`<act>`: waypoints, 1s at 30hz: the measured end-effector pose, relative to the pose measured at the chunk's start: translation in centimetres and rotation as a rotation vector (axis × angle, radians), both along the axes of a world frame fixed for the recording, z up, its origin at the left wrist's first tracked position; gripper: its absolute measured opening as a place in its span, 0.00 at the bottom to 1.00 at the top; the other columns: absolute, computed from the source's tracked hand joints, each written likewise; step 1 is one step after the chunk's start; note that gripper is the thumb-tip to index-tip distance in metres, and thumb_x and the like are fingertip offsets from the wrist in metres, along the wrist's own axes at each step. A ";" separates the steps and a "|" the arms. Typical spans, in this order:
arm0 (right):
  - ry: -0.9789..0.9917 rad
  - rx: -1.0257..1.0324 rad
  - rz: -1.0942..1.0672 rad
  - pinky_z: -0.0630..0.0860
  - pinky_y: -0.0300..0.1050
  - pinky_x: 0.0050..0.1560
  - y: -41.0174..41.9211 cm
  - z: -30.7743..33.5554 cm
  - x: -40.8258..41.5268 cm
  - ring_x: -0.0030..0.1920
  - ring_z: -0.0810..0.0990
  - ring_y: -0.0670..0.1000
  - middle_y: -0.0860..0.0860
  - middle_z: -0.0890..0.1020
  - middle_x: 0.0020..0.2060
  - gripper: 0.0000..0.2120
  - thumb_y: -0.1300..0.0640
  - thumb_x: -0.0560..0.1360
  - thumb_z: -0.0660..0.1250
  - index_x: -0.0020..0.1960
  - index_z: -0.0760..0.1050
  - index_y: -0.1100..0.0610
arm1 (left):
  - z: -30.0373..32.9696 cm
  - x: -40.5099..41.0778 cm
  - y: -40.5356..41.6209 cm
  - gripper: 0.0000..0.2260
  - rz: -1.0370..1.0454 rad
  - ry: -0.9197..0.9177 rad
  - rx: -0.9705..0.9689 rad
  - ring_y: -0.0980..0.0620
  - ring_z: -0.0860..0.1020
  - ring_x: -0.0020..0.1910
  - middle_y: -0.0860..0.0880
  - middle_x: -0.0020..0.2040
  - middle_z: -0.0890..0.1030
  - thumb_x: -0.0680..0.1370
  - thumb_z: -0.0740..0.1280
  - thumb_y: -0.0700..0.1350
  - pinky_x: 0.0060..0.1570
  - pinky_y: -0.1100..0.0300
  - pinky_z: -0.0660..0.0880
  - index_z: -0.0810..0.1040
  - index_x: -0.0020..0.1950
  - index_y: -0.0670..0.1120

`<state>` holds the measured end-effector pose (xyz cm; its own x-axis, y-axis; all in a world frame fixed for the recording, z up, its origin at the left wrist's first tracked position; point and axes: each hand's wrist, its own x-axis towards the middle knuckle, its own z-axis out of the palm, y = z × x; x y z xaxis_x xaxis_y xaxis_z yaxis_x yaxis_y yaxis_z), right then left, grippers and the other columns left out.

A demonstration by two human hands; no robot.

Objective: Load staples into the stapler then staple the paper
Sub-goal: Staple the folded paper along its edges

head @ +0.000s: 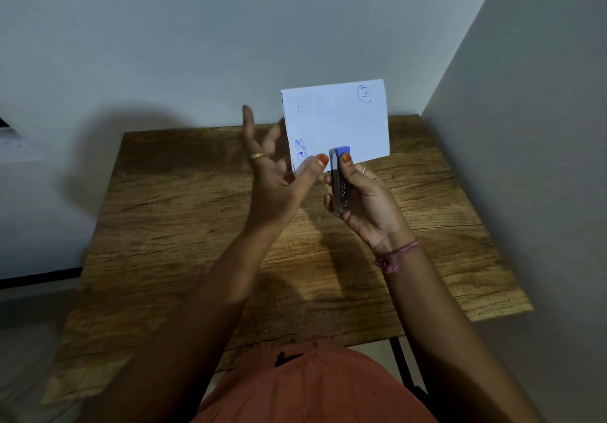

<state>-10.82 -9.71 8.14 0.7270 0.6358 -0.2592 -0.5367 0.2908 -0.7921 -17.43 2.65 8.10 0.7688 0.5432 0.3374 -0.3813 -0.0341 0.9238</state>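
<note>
Aloft, right hand (361,199) grips stapler (340,179) on paper (335,120).

The white paper (335,123), marked in blue ink, stands upright at frame centre, its lower edge inside the blue-capped metal stapler (339,173).

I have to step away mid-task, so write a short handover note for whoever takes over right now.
Right hand grips the stapler, its blue-tipped nose on the paper's lower edge.
Left hand pinches the paper's lower left corner with the thumb; the other fingers are spread.
Paper is held upright above the wooden table.
Done: stapler set on the paper. Whether staples are loaded or one has been driven cannot be seen.
Left: squeeze, check the staple.
</note>
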 end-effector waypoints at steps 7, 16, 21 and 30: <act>-0.013 0.127 0.017 0.72 0.45 0.48 0.8 0.5 -0.6 0.48 0.78 0.53 0.56 0.81 0.48 0.10 0.56 0.69 0.69 0.48 0.75 0.60 | -1.0 0.1 -2.9 0.17 -0.184 0.088 -0.340 0.51 0.81 0.55 0.50 0.52 0.84 0.66 0.76 0.49 0.52 0.59 0.77 0.82 0.54 0.52; -0.012 0.145 -0.024 0.75 0.46 0.55 1.6 0.6 -0.9 0.53 0.80 0.54 0.57 0.81 0.51 0.09 0.59 0.75 0.64 0.54 0.75 0.59 | 0.4 1.3 -3.6 0.16 -0.076 0.080 -0.510 0.41 0.80 0.56 0.42 0.54 0.83 0.66 0.77 0.44 0.61 0.43 0.74 0.83 0.52 0.48; 0.000 0.103 -0.095 0.70 0.48 0.54 2.0 0.6 -1.3 0.57 0.73 0.59 0.62 0.74 0.53 0.11 0.61 0.74 0.64 0.56 0.72 0.63 | 0.5 1.3 -3.9 0.17 -0.027 0.068 -0.573 0.46 0.81 0.56 0.45 0.54 0.84 0.66 0.76 0.42 0.60 0.49 0.75 0.82 0.55 0.45; -0.003 0.101 -0.131 0.74 0.45 0.51 2.9 1.1 -1.2 0.48 0.79 0.53 0.56 0.80 0.45 0.09 0.61 0.74 0.66 0.54 0.75 0.62 | 1.1 1.1 -3.0 0.08 -0.118 0.086 -0.598 0.41 0.79 0.57 0.40 0.56 0.81 0.75 0.69 0.38 0.60 0.50 0.75 0.81 0.54 0.44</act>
